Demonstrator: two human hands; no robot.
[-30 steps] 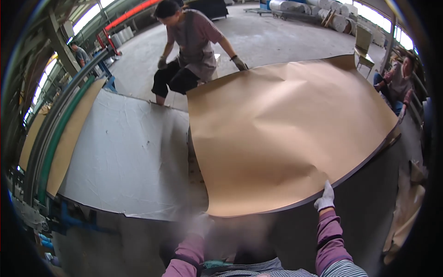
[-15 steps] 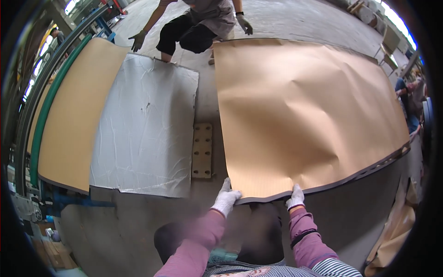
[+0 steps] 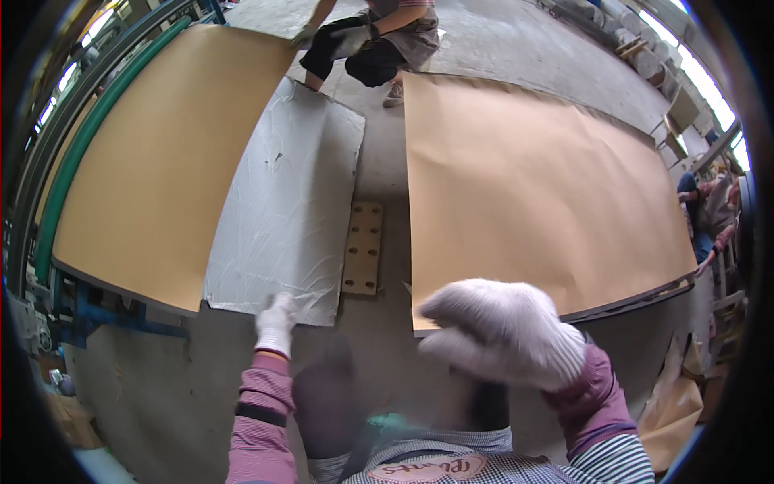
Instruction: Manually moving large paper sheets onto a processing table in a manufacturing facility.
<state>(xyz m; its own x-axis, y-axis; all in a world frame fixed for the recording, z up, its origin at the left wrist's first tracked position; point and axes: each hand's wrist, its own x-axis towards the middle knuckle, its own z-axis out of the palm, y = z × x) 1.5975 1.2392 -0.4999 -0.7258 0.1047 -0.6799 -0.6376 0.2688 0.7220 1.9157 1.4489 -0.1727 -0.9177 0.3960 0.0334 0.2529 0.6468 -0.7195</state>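
Note:
My left hand (image 3: pixel 276 321), in a white knitted glove, is at the near edge of a silver foil-faced sheet (image 3: pixel 294 194); its blurred fingers do not show whether they grip. My right hand (image 3: pixel 508 335), also gloved, is raised close to the camera. Its thumb is apart from the fingers and nothing shows in it. Behind it lies a stack of brown paper-like sheets (image 3: pixel 532 194), its near edge partly hidden by the glove. A curved tan sheet (image 3: pixel 169 153) overlaps the left part of the silver sheet, coming from a green roller (image 3: pixel 105 113).
Across from me a crouching person (image 3: pixel 379 40) has a gloved hand at the tan sheet's far corner. A wooden strip with holes (image 3: pixel 362 248) lies on the floor between the stacks. Crumpled brown paper (image 3: pixel 673 407) is at lower right. Another person (image 3: pixel 713 210) is at the right edge.
Both my hands have left the brown stack's near edge; the left moved to the silver sheet, the right rose. The tan sheet reaches further right. The crouching person's hands shifted, one to its corner.

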